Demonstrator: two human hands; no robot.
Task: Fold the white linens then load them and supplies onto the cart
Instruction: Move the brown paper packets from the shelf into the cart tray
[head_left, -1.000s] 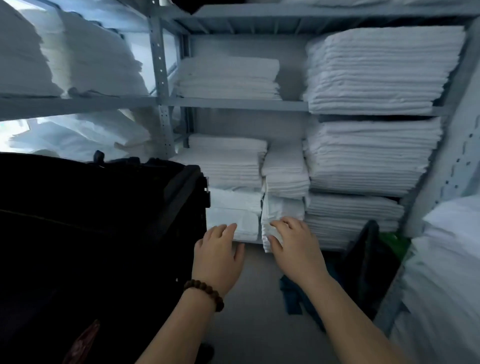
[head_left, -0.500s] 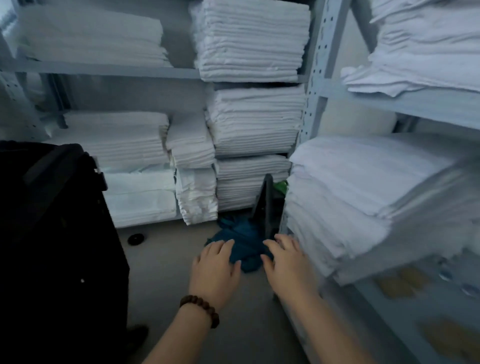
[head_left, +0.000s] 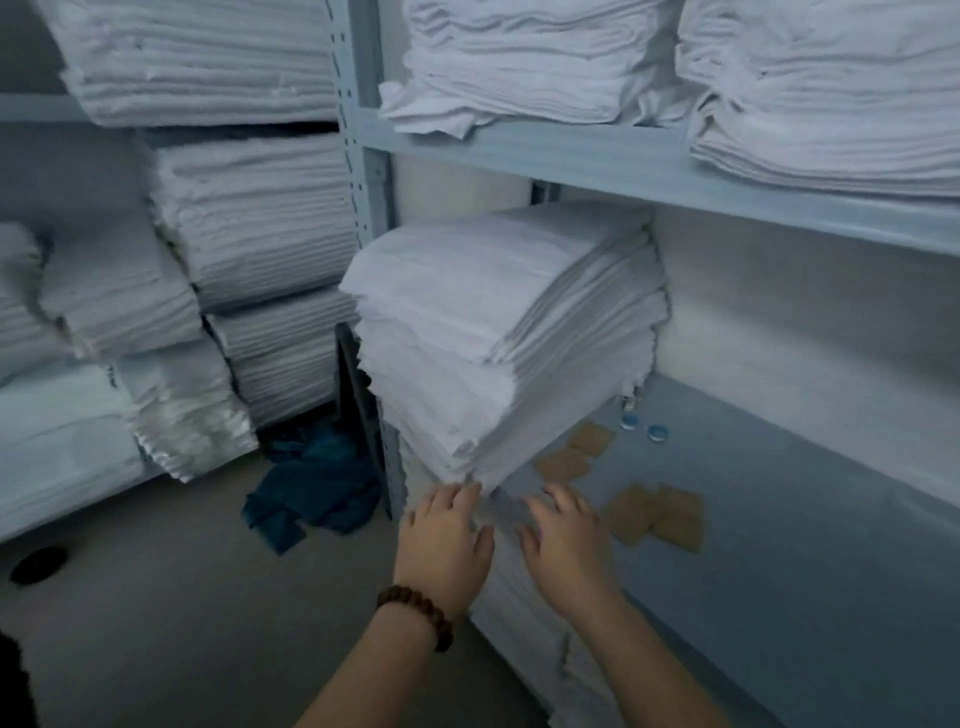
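Linens (head_left: 498, 332), head view: a tall stack of folded white pieces sits at the left end of the lower shelf (head_left: 779, 545), overhanging its front corner. More white stacks fill the other shelves. No cart is in view and no piece is lifted, so loading of this stack appears not yet begun. Whether any folding remains cannot be told.

Left hand (head_left: 441, 540): palm down, fingers spread and nearly straight, fingertips at the stack's bottom corner. The grip holds nothing.

Right hand (head_left: 566, 545): palm down just beside the left, over the shelf, fingers extended toward the stack's base. The grip is likewise empty.

Brown packets (head_left: 654, 514) lie on the shelf near the right hand.
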